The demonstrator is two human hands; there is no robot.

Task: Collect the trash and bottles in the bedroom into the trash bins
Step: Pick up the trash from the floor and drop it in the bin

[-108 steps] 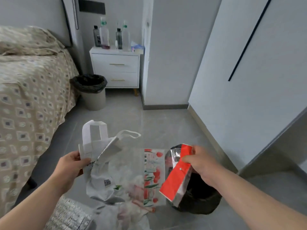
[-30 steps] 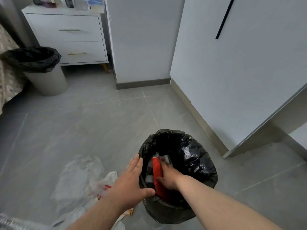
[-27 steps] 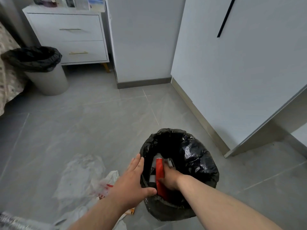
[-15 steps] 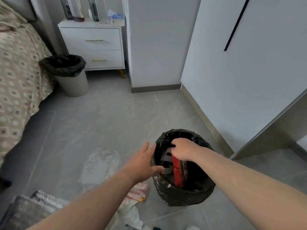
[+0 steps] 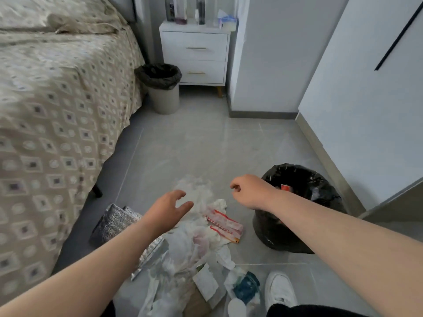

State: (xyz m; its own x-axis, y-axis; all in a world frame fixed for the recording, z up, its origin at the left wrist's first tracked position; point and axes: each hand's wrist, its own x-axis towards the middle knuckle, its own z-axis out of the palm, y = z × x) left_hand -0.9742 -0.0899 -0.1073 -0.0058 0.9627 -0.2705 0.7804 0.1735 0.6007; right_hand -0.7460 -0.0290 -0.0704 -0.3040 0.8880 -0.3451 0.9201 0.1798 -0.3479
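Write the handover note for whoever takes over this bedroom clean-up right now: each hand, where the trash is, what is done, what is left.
Left hand: open, empty, over the floor pile.
Right hand: loosely curled, empty, beside the near bin.
Done: a red packet is in the near bin.
Left on the floor: plastic bags, striped wrapper, silver foil bag, blue-labelled bottle.
Also left: bottles on the nightstand. The second bin stands beside it.

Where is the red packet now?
Head view, right of centre: the red packet sits inside the near black-lined bin, just beyond the right hand.
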